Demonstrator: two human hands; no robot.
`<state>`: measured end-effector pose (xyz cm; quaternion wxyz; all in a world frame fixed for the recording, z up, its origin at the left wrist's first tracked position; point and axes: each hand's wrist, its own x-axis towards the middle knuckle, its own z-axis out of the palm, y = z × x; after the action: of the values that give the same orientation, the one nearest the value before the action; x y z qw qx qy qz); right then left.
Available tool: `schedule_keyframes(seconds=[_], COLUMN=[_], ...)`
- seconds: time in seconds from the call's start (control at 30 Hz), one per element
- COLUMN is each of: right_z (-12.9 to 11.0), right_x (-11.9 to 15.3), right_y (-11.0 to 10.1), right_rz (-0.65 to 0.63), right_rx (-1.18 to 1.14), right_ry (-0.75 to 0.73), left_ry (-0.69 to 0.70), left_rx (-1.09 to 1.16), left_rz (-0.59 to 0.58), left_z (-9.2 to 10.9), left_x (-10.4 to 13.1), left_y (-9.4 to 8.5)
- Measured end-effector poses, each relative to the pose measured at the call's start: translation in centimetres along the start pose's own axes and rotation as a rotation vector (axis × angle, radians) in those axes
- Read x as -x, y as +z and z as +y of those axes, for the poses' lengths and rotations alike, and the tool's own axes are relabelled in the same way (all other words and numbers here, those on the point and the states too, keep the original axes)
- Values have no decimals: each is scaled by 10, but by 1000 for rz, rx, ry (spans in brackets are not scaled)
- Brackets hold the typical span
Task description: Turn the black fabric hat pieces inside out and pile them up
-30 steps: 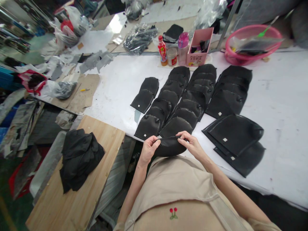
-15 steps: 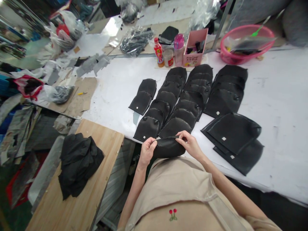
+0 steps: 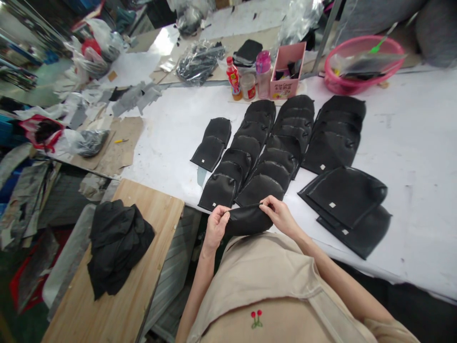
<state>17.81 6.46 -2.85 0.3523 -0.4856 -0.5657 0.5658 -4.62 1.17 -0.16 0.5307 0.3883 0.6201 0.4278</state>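
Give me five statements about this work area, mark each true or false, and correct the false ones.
1. The left hand and the right hand pinch the same black piece. True.
2. The right hand is reaching into the round basin. False: it is at the black piece, well away from the basin.
3. A dark crumpled cloth lies on the wooden board. True.
4. The round basin is blue. False: it is pink.
5. In the picture, the red-capped bottle stands to the left of the pink box. True.
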Motion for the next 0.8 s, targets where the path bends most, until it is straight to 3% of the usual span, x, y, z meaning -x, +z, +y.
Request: schedule_keyframes(seconds=[0.1, 0.23, 0.3, 0.43, 0.6, 0.8], right_z=[-4, -10, -12, -16, -14, -2], right_x=[1, 0, 0, 1, 4, 3], right_y=[2, 13, 19, 20, 6, 0], right_rz=[-45, -171, -222, -267, -295, -220], right_rx=[41, 64, 71, 60, 32, 63], right_ry=[-37, -101, -124, -184, -344, -286], left_ry=[38, 194, 273, 290, 214, 149], left_rx=[-159, -697, -844, -741, -552, -460], left_rz=[-86, -205, -239, -240, -183, -150], left_z=[10, 28, 31, 23, 17, 18], left_x=[3, 6, 6, 3, 2, 4], left_y=[-3, 6, 15, 26, 25, 26])
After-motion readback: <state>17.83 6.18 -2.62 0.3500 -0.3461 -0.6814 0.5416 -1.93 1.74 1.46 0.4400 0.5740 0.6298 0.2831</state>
